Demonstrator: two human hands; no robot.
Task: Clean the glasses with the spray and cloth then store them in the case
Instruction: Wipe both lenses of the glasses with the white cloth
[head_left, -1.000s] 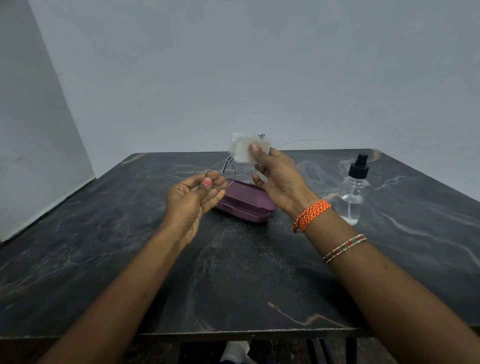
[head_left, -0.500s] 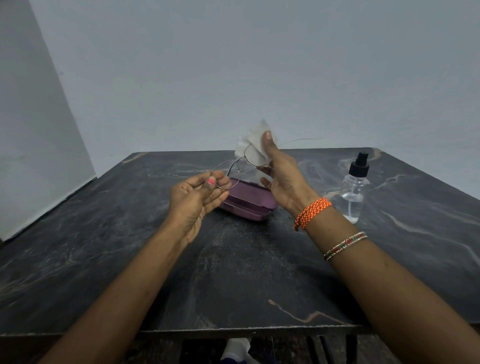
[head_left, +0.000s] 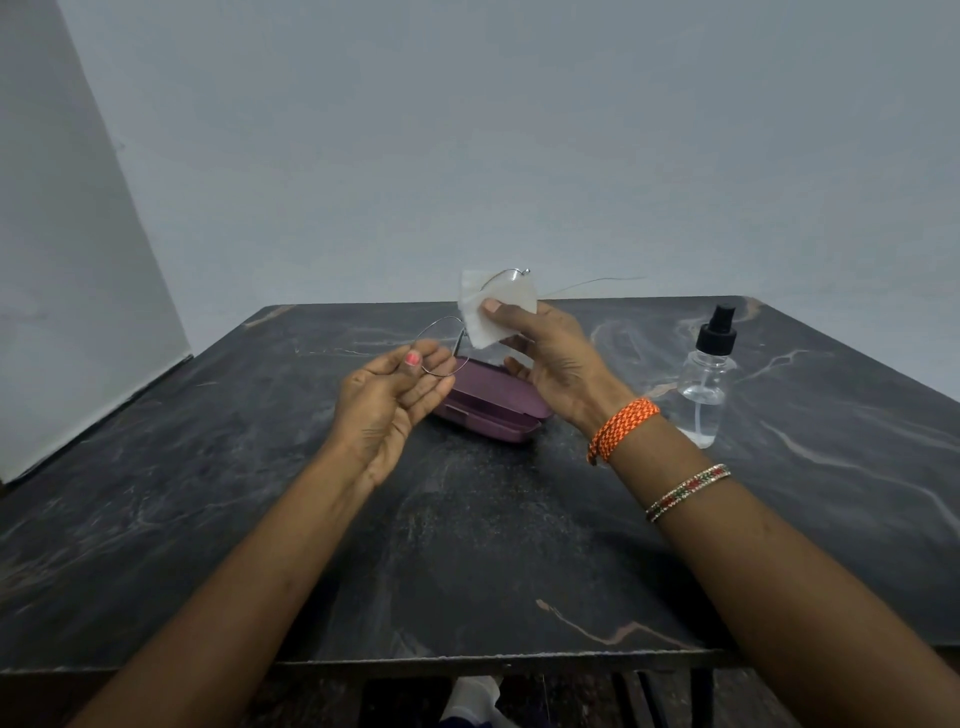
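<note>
Above the case (head_left: 488, 405), left hand (head_left: 387, 400) pinches glasses (head_left: 441, 345); right hand (head_left: 550, 358) pinches cloth (head_left: 483, 312), hiding one lens.

no readable text, no labels or brands, no numbers, no signs on anything in view

A dark marble-patterned table (head_left: 467, 545) stands against a plain grey wall (head_left: 519, 156). Another pale wall (head_left: 62, 260) runs along its left edge.

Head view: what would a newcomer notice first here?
Above the table's middle, two hands work on thin wire glasses: the left hand pinches one lens rim, and the right hand presses a white cloth over the other lens. Beneath them lies a closed purple case; a spray bottle stands right.
</note>
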